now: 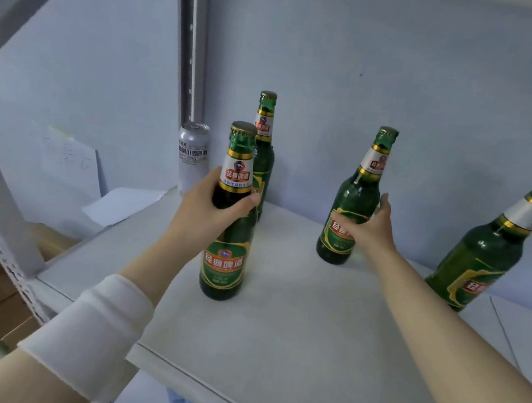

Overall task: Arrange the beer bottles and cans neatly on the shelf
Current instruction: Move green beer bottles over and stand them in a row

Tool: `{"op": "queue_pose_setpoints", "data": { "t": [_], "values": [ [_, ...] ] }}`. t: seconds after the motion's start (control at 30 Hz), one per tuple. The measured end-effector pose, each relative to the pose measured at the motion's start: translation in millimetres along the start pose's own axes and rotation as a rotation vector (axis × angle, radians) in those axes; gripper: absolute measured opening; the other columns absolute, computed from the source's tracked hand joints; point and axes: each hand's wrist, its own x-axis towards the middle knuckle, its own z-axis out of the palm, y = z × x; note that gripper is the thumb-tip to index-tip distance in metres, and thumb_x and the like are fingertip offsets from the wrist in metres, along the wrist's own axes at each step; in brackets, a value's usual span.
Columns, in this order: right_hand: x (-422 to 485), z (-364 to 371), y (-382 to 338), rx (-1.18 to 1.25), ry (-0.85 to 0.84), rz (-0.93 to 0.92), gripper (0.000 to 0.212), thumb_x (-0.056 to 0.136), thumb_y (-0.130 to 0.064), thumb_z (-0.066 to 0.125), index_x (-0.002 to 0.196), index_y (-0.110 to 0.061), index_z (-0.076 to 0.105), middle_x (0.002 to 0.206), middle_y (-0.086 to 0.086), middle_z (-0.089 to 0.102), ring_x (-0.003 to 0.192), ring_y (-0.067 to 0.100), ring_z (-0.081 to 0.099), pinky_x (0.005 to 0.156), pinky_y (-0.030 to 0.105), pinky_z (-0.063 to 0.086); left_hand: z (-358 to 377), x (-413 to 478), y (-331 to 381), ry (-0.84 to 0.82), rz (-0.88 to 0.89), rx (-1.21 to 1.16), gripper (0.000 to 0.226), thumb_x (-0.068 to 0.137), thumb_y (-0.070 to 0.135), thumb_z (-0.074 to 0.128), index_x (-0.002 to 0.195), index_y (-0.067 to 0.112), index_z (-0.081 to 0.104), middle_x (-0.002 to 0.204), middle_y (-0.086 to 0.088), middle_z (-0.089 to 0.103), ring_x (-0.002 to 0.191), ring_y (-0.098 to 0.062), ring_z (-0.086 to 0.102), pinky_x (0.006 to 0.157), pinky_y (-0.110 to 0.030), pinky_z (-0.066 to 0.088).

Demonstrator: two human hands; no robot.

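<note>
- Left hand [208, 200]: clamped round the front bottle [223, 262] at its shoulder, just under the neck label. The thumb crosses the front of the glass and the other fingers are hidden behind it.
- Front bottle: green glass, capped, base down on the shelf [292, 350]. Most of the body and the big label sit below the grip; neck and cap stick out above it.
- Right hand [367, 229]: wrapped on the mid bottle [354, 197] at body height. The thumb lies across the top of the main label and the fingers run up the bottle's right side. Grip closed on the glass, no gap visible.
- Mid bottle: base on the shelf, neck leaning right in this wide view. The lower body is below the grip.
- Back bottle [262, 155]: directly behind the left-hand grip, close to the front bottle, standing and untouched.
- Can [193, 158]: silver, just left of and behind the left hand, by the post [191, 48] at the shelf's back corner.
- End bottle [493, 252]: right of the right hand, well apart from it, standing free.
- White sleeve [89, 340] is pushed up the left forearm; the right forearm is bare.
- Paper sheet [121, 203] off the shelf edge, left of the left hand.
</note>
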Motion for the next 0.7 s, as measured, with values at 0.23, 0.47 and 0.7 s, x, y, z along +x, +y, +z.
{"op": "queue_pose_setpoints", "data": {
  "t": [0.23, 0.47, 0.7],
  "values": [
    [-8, 4, 3, 0.019, 0.076, -0.032, 0.085, 0.061, -0.015, 0.083, 0.132, -0.015, 0.037, 0.134, 0.005, 0.051, 0.123, 0.027, 0.049, 0.100, 0.045, 0.044, 5, -5, 2, 0.074, 0.071, -0.051, 0.023, 0.080, 0.030, 0.066, 0.098, 0.033, 0.053, 0.088, 0.025, 0.058, 0.083, 0.011, 0.055, 0.068, -0.007, 0.041],
    [-88, -33, -2, 0.326, 0.184, -0.008, 0.069, 0.068, -0.002, 0.075, 0.126, -0.017, 0.041, 0.111, -0.002, 0.057, 0.092, 0.008, 0.059, 0.066, 0.028, 0.058, 12, -16, 41, 0.033, 0.151, -0.226, 0.020, 0.076, 0.035, 0.068, 0.091, 0.034, 0.055, 0.095, 0.008, 0.068, 0.092, -0.007, 0.064, 0.076, -0.020, 0.050],
    [-178, -110, 9, 0.345, 0.333, -0.040, 0.065, 0.061, -0.005, 0.081, 0.116, -0.022, 0.051, 0.105, -0.006, 0.066, 0.094, 0.010, 0.066, 0.062, 0.024, 0.058, 59, -57, 96, -0.145, 0.348, -0.319, 0.037, 0.068, 0.043, 0.061, 0.094, 0.017, 0.061, 0.092, -0.001, 0.070, 0.087, -0.009, 0.067, 0.075, -0.021, 0.055]
  ]
}}
